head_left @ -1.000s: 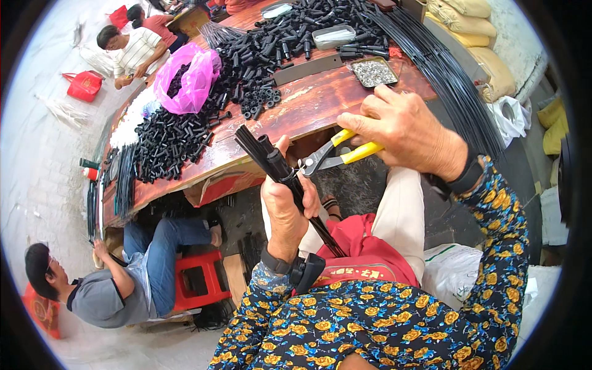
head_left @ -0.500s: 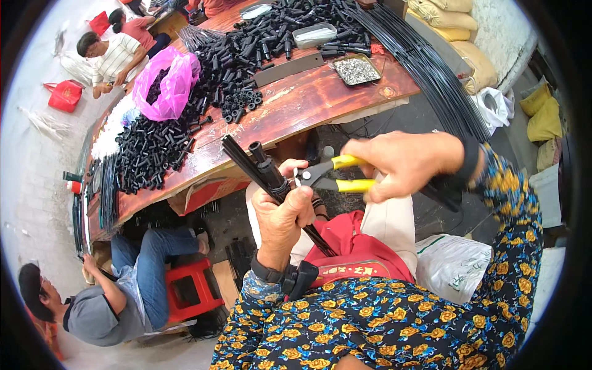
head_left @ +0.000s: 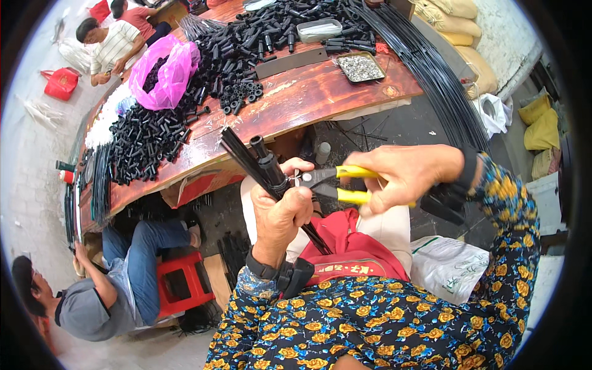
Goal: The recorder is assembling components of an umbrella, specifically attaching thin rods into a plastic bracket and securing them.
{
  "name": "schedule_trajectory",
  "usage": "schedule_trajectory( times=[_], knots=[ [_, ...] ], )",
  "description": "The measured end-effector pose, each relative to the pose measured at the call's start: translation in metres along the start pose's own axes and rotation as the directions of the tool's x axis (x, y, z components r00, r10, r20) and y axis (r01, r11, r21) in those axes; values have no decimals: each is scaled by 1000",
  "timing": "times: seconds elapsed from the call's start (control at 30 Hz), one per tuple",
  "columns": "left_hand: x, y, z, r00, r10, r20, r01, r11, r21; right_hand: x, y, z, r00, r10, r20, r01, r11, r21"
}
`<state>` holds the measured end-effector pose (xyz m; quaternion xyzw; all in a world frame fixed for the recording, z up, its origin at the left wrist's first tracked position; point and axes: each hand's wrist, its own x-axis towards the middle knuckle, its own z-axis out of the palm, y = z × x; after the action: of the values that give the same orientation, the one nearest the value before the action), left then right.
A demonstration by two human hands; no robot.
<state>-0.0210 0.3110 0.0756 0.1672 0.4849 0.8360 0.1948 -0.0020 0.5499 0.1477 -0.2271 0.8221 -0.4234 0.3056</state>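
Note:
My left hand (head_left: 280, 213) is wrapped around a slanting bundle of thin black rods (head_left: 242, 154). A black tubular fitting (head_left: 266, 161) stands up beside the rods in the same grip. In my right hand (head_left: 404, 176) are pliers with yellow handles (head_left: 353, 196), its fingers closed around them. The pliers' metal jaws (head_left: 306, 178) meet the bundle between my left thumb and forefinger. A small shiny bit shows at the jaw tips, too small to name. The lower ends of the rods rest over a red cloth (head_left: 339, 240) on my lap.
A reddish wooden table (head_left: 308, 86) stands ahead, heaped with black tubular parts (head_left: 148, 139). On it are a pink plastic bag (head_left: 163, 80), a tray of small metal pieces (head_left: 361, 66) and long black rods (head_left: 431, 80). A co-worker (head_left: 98, 302) sits at left on a red stool (head_left: 182, 280).
My right hand and the pliers' handles have shifted slightly downward. The jaws stay at the bundle, which my left hand still grips. The whole view has shifted a little.

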Motion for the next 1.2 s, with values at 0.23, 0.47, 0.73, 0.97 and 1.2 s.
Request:
schedule_trajectory(
  times=[0.23,0.47,0.73,0.97,1.2],
  knots=[
    [5,-2,-1,999,41,16,-41,999,-36,-11,3,14,774,-539,-332,72,596,-800],
    [4,1,-4,999,-29,39,30,999,-28,-8,-8,-7,999,52,1,-52,998,18],
    [8,-2,-3,999,19,32,-17,999,-50,-15,3,15,651,-676,-346,-81,390,-917],
    [9,-2,-1,996,-47,76,51,997,-57,-10,-3,-11,978,130,160,-161,966,203],
    [9,-4,5,1000,-31,5,31,999,36,-8,-3,18,820,-350,-453,-287,433,-854]
  ],
)
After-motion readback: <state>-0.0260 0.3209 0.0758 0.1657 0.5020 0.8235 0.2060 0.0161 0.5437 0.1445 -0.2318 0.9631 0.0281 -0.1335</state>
